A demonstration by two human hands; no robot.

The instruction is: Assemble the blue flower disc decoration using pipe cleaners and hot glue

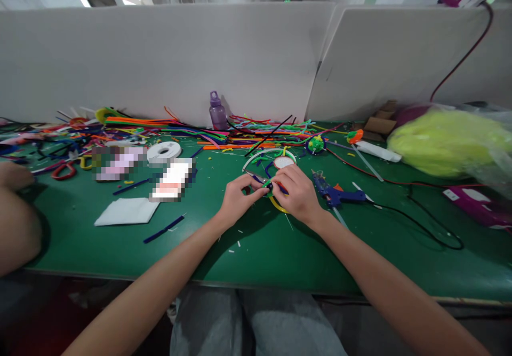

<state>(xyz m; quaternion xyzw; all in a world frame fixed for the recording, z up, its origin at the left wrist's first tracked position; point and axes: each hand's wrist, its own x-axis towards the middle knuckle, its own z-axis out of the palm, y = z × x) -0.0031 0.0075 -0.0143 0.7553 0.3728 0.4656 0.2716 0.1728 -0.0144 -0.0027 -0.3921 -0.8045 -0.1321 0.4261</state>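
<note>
Above the green table, my left hand and my right hand meet with fingers closed. Between their fingertips is a small green and dark blue pipe-cleaner piece, partly covered by the fingers. Just behind my right hand lies a white disc with a red rim. A pale curved strip arcs behind both hands, and a yellow curved piece shows below them. To the right of my right hand rests a blue glue gun with its cable.
Colourful pipe cleaners lie along the back by a purple bottle. At left are red-handled scissors, a white spool, a white cloth and another person's arm. A yellow-filled plastic bag sits at right.
</note>
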